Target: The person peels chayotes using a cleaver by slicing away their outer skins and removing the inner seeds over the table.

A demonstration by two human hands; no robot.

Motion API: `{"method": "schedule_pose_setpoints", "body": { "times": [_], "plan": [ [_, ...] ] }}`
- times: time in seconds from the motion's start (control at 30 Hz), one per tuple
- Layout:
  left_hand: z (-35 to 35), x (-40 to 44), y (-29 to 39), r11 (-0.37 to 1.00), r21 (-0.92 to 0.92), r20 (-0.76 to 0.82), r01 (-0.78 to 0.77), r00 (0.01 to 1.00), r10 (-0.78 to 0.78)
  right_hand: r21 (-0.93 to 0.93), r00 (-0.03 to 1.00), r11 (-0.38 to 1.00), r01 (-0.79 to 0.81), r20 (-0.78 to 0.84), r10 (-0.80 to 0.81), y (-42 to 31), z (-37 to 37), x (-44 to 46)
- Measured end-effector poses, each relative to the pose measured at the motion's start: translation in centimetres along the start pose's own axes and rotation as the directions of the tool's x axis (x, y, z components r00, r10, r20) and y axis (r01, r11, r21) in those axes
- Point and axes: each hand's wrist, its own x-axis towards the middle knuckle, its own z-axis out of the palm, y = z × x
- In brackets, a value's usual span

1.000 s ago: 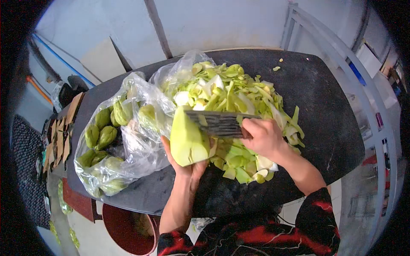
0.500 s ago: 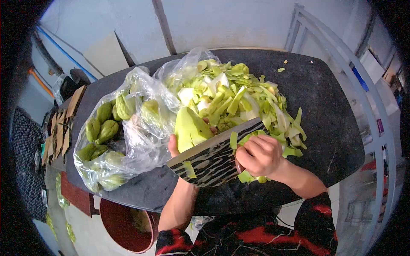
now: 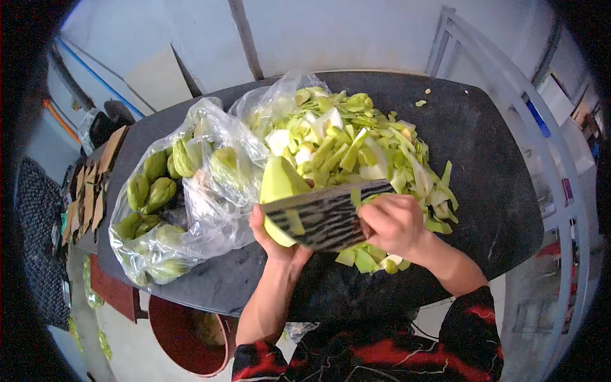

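My left hand (image 3: 275, 247) holds a peeled pale green chayote (image 3: 280, 181) from below, partly hidden behind the blade. My right hand (image 3: 394, 223) is closed round the handle of a broad cleaver (image 3: 324, 218) with dark streaks on its blade. Bits of green peel stick to the blade, which lies across the chayote's right side. Behind the hands spreads a heap of green and white peelings (image 3: 375, 146). To the left, a clear plastic bag (image 3: 216, 197) holds several unpeeled chayotes (image 3: 159, 194).
Everything lies on a dark table (image 3: 496, 191). A few small scraps (image 3: 421, 103) are near its back right. Below the front left edge stands a dark red bin (image 3: 184, 344). A grey metal railing (image 3: 563, 184) runs along the right. Cardboard pieces (image 3: 95, 181) are at the left.
The cleaver has swung down from beside the chayote's top to below it, then back up over its lower right side. My left hand keeps hold of the chayote.
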Motion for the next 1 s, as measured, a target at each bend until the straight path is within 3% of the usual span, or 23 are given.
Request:
{"method": "schedule_pose_setpoints", "body": {
  "times": [0.1, 0.17, 0.2, 0.23, 0.3, 0.33, 0.43, 0.5, 0.6, 0.63, 0.73, 0.83, 0.87, 0.9, 0.97, 1.0],
  "plan": [
    [-1.6, 0.6, -0.9, 0.992, -0.123, 0.033, 0.01, 0.999, -0.006, 0.035, 0.999, 0.999, 0.034, -0.013, -0.034, -0.8, -0.2, -0.2],
    [-2.4, 0.8, -0.7, 0.991, -0.128, 0.167, 0.045, 0.986, -0.023, 0.081, 0.999, 0.996, 0.046, -0.019, -0.045, -0.8, -0.2, -0.3],
    [-1.2, 0.0, -0.8, 0.999, -0.049, 0.026, -0.023, 0.999, 0.025, 0.065, 0.999, 0.997, 0.043, -0.015, -0.042, -0.2, -0.1, -0.2],
    [-0.2, 0.2, -0.6, 0.994, -0.107, 0.045, -0.002, 0.999, 0.007, 0.038, 0.998, 0.999, -0.028, 0.061, 0.026, 1.0, 0.5, -0.5],
    [-2.1, 0.6, -0.2, 0.99, -0.118, 0.28, 0.079, 0.959, -0.043, 0.03, 0.978, 0.978, -0.207, 0.035, 0.206, 2.6, 1.6, -0.5],
    [-2.3, 0.6, -0.2, 0.99, -0.115, 0.293, 0.075, 0.955, -0.038, 0.023, 0.98, 0.979, -0.2, 0.023, 0.2, 2.7, 1.4, -0.5],
    [-1.6, -0.1, -0.7, 0.981, -0.182, 0.276, 0.063, 0.961, -0.01, 0.051, 0.987, 0.986, -0.158, 0.04, 0.156, 1.5, 0.2, -0.7],
    [-0.9, -0.1, -0.8, 0.996, -0.084, 0.182, 0.031, 0.983, -0.016, 0.118, 1.0, 0.993, -0.02, 0.024, 0.017, -0.2, -0.8, 0.0],
    [-2.2, 0.4, -0.9, 0.999, 0.053, 0.147, 0.009, 0.989, -0.017, 0.135, 1.0, 0.991, 0.003, -0.002, -0.003, -0.7, -0.5, -0.1],
    [-1.3, -0.1, -1.0, 0.998, -0.063, 0.202, 0.031, 0.979, -0.017, 0.114, 1.0, 0.993, 0.013, -0.009, -0.012, -0.4, -0.4, -0.2],
    [-1.0, 0.0, -0.5, 0.994, -0.073, 0.205, 0.084, 0.977, -0.068, 0.061, 0.98, 0.981, -0.186, 0.089, 0.18, 2.6, 1.8, -1.1],
    [-0.4, 0.0, -0.5, 0.994, -0.099, 0.18, 0.043, 0.983, -0.025, 0.043, 0.981, 0.983, -0.179, 0.081, 0.175, 2.4, 1.0, -0.2],
    [-0.3, -0.1, -0.1, 0.991, -0.106, 0.276, 0.08, 0.96, -0.048, 0.044, 0.981, 0.982, -0.181, 0.085, 0.177, 1.5, 0.6, -0.2],
    [0.1, -0.3, -0.2, 0.991, -0.103, 0.275, 0.085, 0.96, -0.053, 0.045, 0.98, 0.981, -0.187, 0.086, 0.182, 1.1, 0.1, -0.1],
    [0.6, -0.6, -0.6, 0.996, -0.087, 0.06, -0.017, 0.998, 0.022, 0.048, 0.999, 0.998, -0.04, 0.002, 0.04, 0.5, -0.5, 0.0],
    [0.3, -0.7, -0.3, 0.993, -0.11, 0.229, 0.046, 0.973, -0.02, 0.053, 0.996, 0.995, -0.081, -0.025, 0.082, 1.3, 0.2, 0.0]
  ]
}}
